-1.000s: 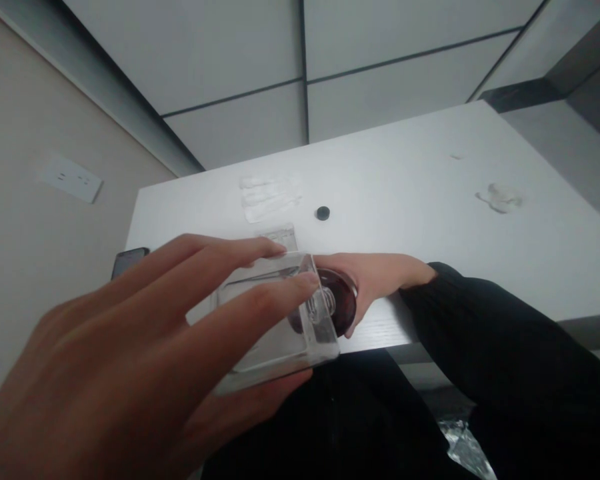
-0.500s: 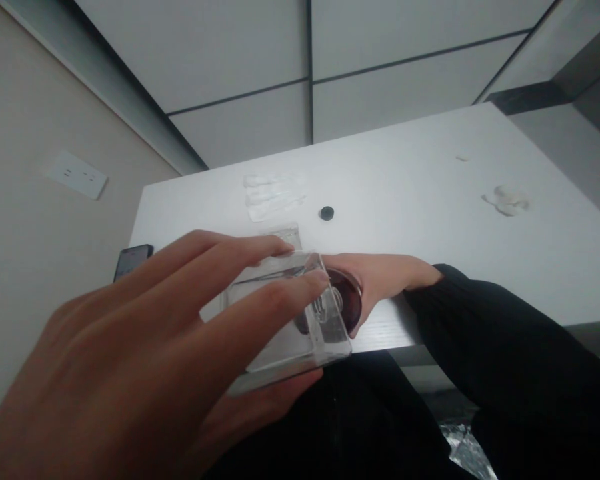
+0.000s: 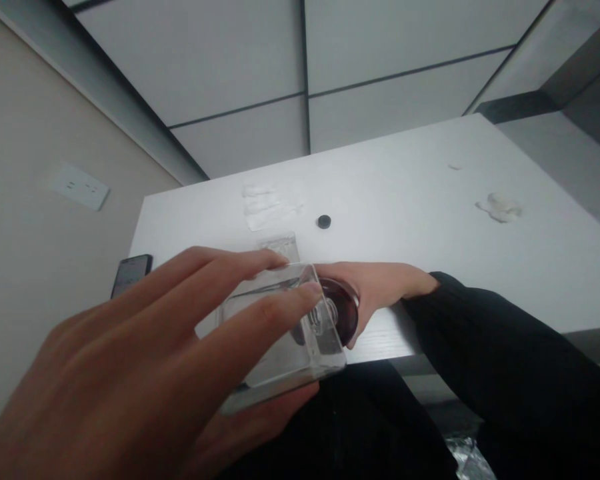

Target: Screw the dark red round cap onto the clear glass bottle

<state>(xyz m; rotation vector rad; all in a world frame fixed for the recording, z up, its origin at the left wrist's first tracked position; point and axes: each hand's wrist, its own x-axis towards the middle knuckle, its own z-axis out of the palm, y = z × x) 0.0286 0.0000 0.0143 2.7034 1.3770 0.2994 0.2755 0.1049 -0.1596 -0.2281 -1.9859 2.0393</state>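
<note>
Clear plastic: in the head view, we see a box [image 3: 285, 333] at lower centre, clamped in our left hand [image 3: 145, 380], fingers on top, thumb beneath. Our right hand [image 3: 375, 290] curls around a dark disc [image 3: 344, 313] just behind the box, at the near edge of the white desk [image 3: 430, 233]. A phone [image 3: 131, 272] lies at the desk's left edge.

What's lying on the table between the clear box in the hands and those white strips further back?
A small clear packet lies between the box and strips, in the head view.
</note>
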